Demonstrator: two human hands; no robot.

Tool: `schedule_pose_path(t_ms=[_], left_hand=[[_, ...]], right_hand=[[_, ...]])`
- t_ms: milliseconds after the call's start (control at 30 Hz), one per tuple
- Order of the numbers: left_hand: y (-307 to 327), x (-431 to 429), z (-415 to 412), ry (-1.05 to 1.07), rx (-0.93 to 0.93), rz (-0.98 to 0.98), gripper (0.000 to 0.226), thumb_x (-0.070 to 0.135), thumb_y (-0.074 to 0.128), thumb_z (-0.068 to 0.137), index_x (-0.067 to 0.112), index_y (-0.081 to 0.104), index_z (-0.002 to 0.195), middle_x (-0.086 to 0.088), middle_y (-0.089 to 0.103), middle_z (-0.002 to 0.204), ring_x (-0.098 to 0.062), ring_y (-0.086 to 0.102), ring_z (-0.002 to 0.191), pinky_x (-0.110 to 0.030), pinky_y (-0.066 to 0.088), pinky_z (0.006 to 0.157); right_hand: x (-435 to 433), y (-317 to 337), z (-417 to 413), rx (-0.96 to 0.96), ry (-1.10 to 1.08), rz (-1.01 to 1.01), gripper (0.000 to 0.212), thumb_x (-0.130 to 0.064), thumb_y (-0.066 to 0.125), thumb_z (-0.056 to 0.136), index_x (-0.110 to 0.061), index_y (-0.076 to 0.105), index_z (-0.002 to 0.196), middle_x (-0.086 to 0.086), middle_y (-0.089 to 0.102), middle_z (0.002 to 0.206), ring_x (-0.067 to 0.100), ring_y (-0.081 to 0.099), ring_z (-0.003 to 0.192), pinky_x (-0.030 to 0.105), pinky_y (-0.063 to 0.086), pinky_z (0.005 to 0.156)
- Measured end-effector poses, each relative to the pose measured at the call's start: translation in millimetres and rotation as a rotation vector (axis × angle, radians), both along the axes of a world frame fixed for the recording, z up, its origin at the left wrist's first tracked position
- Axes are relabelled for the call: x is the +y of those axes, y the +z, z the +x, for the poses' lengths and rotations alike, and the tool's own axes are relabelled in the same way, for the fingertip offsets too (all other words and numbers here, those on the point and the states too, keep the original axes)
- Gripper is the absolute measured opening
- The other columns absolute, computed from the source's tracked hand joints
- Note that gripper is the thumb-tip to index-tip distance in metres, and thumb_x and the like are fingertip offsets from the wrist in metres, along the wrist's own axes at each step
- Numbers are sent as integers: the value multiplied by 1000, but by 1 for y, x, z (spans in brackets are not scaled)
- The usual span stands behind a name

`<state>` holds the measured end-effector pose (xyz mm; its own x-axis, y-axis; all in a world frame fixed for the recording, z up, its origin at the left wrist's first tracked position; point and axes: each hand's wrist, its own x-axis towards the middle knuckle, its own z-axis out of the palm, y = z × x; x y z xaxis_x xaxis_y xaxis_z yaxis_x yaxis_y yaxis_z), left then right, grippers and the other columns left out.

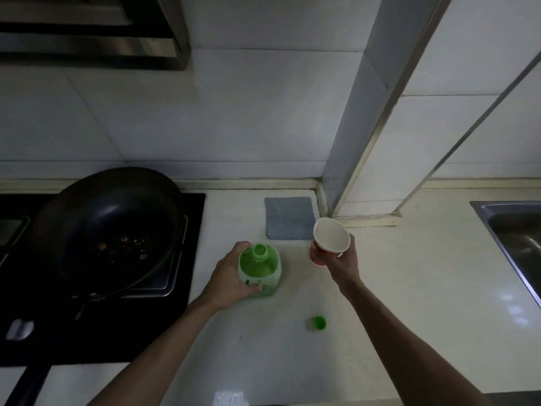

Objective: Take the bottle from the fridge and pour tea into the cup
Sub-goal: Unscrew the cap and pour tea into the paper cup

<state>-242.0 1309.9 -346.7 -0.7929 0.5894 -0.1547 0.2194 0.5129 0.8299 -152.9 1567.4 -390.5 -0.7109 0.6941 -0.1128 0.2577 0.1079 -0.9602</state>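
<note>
A green tea bottle [260, 269] stands upright on the white counter [395, 288] with its neck uncapped. My left hand [231, 276] grips its body from the left. My right hand [342, 263] holds a paper cup [329, 238], white inside and red-orange outside, tilted with its mouth toward the bottle and a little above the counter. The cup looks empty. The green cap [319, 322] lies on the counter nearer to me, between my forearms.
A black wok [108, 227] with food scraps sits on the dark stove [193, 206] at the left. A grey cloth [289, 218] lies behind the bottle. A steel sink [512, 230] is at the right edge, a tiled pillar [360, 136] behind the cup.
</note>
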Motion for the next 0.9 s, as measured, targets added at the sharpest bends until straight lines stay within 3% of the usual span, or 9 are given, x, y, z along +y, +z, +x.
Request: schedule_pose_path(t_ms=[200, 600, 700, 900], left_hand=[[-5, -3, 0, 3, -26, 12, 83, 20, 89, 55, 35, 43, 122, 17, 62, 107, 7, 58, 98, -9, 48, 80], [-4, -1, 1, 10, -82, 5, 75, 19, 88, 57, 31, 44, 117, 12, 63, 106, 0, 61, 97, -21, 53, 79], [-3, -1, 1, 8, -94, 3, 74, 16, 88, 58, 31, 44, 115, 12, 63, 105, 3, 60, 95, -15, 51, 77], [-3, -2, 1, 8, -102, 2, 73, 16, 87, 58, 33, 44, 115, 13, 63, 106, 1, 61, 96, -18, 52, 77]], right_hand=[[0, -3, -9, -2, -4, -12, 81, -9, 87, 67, -18, 39, 131, -1, 50, 118, 14, 52, 107, 13, 45, 72], [-2, -7, -12, 11, -22, -18, 83, -9, 87, 68, -14, 37, 133, -2, 49, 118, 10, 52, 105, 14, 45, 73], [-3, -9, -12, 17, -39, -38, 83, -10, 88, 67, -15, 38, 133, -1, 50, 118, 15, 53, 108, 19, 48, 77], [-4, -11, -12, 23, -43, -39, 84, -8, 88, 66, -18, 37, 132, -2, 49, 118, 16, 53, 110, 26, 50, 83]])
